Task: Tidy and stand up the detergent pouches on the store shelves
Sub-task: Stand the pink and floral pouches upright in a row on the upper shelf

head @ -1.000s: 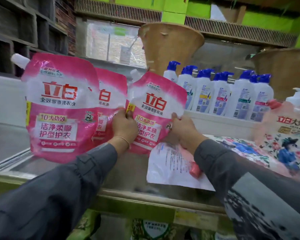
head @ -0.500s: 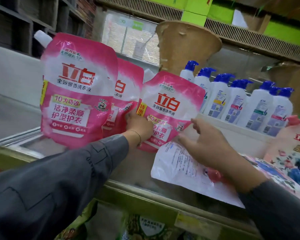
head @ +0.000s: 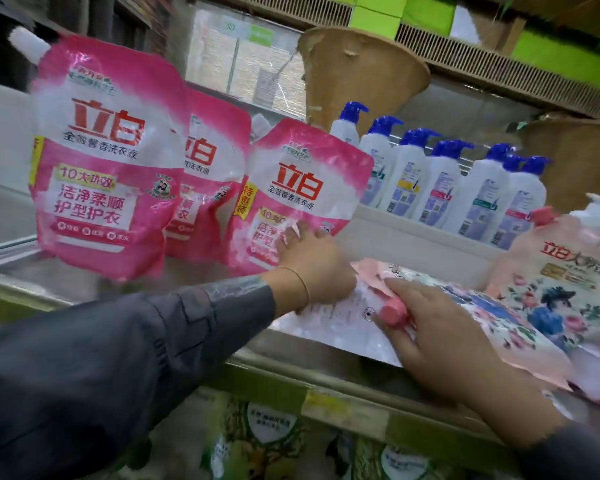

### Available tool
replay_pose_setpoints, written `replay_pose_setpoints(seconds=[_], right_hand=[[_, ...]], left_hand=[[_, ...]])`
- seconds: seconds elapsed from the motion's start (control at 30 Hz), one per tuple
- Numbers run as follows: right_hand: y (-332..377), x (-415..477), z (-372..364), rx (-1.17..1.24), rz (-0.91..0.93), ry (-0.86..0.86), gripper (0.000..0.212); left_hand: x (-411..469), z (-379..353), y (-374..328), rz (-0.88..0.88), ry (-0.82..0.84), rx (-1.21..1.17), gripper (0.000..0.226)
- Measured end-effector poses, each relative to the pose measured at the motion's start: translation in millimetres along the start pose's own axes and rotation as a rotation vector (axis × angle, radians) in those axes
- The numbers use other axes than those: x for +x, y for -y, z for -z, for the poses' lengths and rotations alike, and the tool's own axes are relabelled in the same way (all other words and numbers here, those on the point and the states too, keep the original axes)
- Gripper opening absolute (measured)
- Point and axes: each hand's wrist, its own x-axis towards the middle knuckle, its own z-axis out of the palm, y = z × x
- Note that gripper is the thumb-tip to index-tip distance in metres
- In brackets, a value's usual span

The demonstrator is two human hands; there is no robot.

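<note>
I am working at the middle of the shelf [head: 284, 370], and what matters is the fallen pouch [head: 333, 327]. It is lying flat with its printed back upward, just right of the third pink pouch [head: 302, 188], which is already standing. Its pink cap [head: 394, 311] is pointing toward the shelf's front edge, so I am judging that its long axis slants from front to back, though my wrist is hiding part of it. My right grip [head: 433, 341] is lying directly on it, fingers stretched fairly flat, with the cap poking up between two of them and not clenched round anything that I can see. My left grip [head: 309, 258] is released too, its fingertips pressing the lower front of the standing pouch to steady it. The right is the nearer one, so I am expecting to raise the cap end up and back.
</note>
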Motion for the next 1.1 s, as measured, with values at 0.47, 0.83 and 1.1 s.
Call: replay_pose_setpoints(seconds=[0.47, 0.83, 1.1], right_hand=[[-106, 17, 96, 0.651, -0.457, -0.609, 0.034], [-165, -7, 122, 0.837, -0.505, -0.690, 0.028], [-174, -11, 118, 0.576, -0.313, -0.786, 0.019]], left_hand=[[-12, -39, -166, -0.583, 0.229, -0.603, 0.070], [-11, -103, -280, -0.702, -0.228, -0.370, 0.006], [-11, -100, -281, -0.566, -0.025, -0.870, 0.019]])
